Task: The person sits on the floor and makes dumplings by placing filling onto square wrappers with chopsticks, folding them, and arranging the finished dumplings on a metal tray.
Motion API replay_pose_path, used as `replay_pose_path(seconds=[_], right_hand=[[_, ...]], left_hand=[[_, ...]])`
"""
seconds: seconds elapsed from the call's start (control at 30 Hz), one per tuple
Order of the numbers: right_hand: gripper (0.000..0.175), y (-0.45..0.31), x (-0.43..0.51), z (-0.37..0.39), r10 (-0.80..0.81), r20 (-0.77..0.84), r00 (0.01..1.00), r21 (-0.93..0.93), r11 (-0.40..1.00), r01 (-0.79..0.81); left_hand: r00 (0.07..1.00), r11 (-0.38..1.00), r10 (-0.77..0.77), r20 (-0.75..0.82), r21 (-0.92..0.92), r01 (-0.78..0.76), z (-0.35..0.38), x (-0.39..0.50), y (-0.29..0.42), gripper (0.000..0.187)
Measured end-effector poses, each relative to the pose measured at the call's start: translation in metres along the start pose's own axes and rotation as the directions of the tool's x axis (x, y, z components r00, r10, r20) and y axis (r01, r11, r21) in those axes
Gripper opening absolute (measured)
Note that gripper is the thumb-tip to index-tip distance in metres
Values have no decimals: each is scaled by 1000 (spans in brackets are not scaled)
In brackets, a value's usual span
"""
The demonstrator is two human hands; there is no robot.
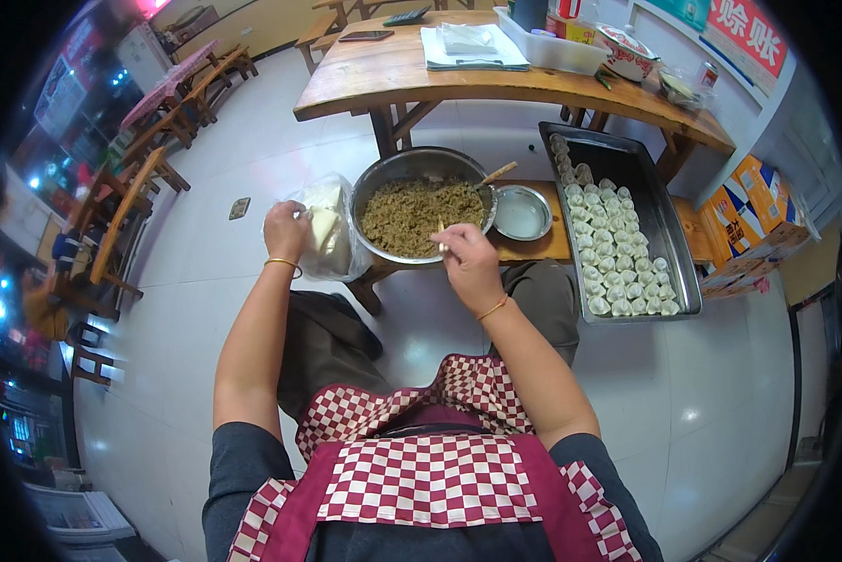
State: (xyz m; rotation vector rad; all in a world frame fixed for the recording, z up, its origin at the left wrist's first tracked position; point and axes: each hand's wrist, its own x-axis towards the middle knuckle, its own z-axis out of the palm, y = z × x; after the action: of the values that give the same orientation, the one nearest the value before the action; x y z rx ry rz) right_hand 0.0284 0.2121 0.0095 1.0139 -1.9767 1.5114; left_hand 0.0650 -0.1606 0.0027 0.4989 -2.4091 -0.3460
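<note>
My left hand (287,228) pinches the edge of a pale dough wrapper over a clear plastic bag (337,263) with a stack of dough wrappers (325,226) in it. My right hand (469,254) holds a small, light wooden stick (441,235) at the near rim of a large steel bowl (493,211). Brown-green minced filling (417,214) fills much of that bowl, and a wooden handle (500,173) leans out over its right side. A smaller metal bowl (523,213) of cloudy liquid stands against it on the right. Rows of folded dumplings (618,260) lie in a deep metal tray (656,172).
The bowls and tray rest on a low wooden bench (551,249). Behind stands a wooden table (393,77) with a clipboard (474,63), a phone (366,35), a plastic bin (554,49) and an enamel pot (626,53). Cardboard boxes (755,211) are stacked at the right.
</note>
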Motion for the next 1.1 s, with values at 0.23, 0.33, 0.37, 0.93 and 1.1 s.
replay_pose_path(seconds=[0.23, 0.33, 0.37, 0.93, 1.1], right_hand=[[11, -12, 28, -14, 122, -143, 982, -68, 989, -133], [10, -8, 28, 6, 2, -1, 1000, -174, 985, -2], [10, -6, 24, 13, -60, 64, 996, -212, 975, 72], [12, 35, 33, -18, 348, -22, 937, -32, 937, -348], [15, 74, 69, -6, 457, -85, 885, -140, 874, -465]], left_hand=[[996, 970, 90, 8, -228, -86, -1, -9, -11, 13], [990, 988, 134, 45, -87, -130, -6, -7, -17, 18], [985, 976, 175, 5, -129, -173, -8, -8, -18, 18], [724, -545, -106, 681, -649, 530, 10, 31, 71, 27], [745, -533, -111, 658, -672, 514, 30, 28, 82, 29]])
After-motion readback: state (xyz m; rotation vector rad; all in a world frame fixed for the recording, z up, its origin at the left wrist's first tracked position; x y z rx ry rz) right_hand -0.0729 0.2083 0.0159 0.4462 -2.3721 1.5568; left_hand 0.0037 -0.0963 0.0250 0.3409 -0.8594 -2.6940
